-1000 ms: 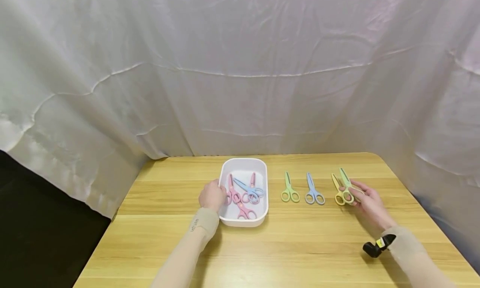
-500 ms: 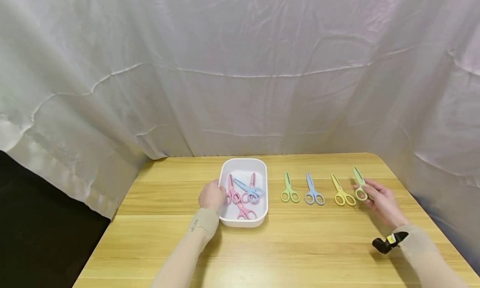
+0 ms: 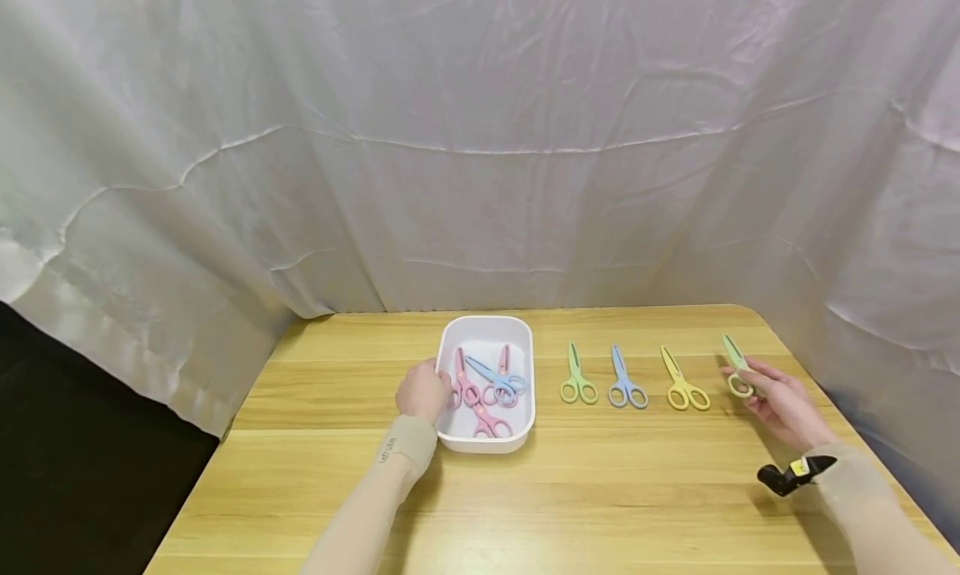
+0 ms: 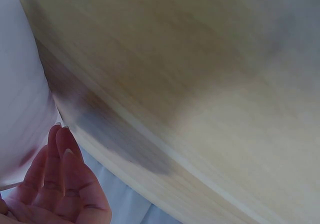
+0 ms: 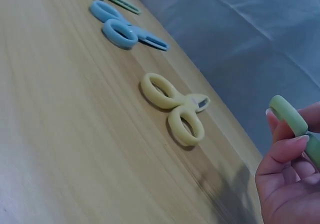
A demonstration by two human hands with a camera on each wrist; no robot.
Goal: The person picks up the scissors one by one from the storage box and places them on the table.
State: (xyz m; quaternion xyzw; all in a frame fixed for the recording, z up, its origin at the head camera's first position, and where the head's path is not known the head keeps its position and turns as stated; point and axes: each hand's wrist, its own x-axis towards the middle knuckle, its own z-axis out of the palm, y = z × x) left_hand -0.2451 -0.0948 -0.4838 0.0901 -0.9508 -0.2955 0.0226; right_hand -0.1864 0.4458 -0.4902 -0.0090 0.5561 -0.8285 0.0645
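Observation:
My left hand (image 3: 424,392) holds the left side of a white plastic tray (image 3: 486,447); in the left wrist view its fingers (image 4: 75,176) lie against the outer wall. Inside the tray are several pink scissors (image 3: 491,425) and a blue pair (image 3: 487,370) lying across them. Over the right of the table, my right hand (image 3: 783,404) pinches green scissors (image 3: 733,354) by the handle, blades pointing away. The right wrist view shows thumb and fingers on the green handle loop (image 5: 290,114); the blades lie outside that view.
Left of the right hand, yellow scissors (image 3: 678,383), blue scissors (image 3: 624,382) and another green pair (image 3: 575,375) lie in a row on the wooden table (image 3: 570,508), blades away from me. A grey-white curtain (image 3: 480,225) hangs behind the table's far edge.
My right hand has carried the green scissors to the right, from over the yellow pair to a spot beyond it. The left hand and tray have stayed put.

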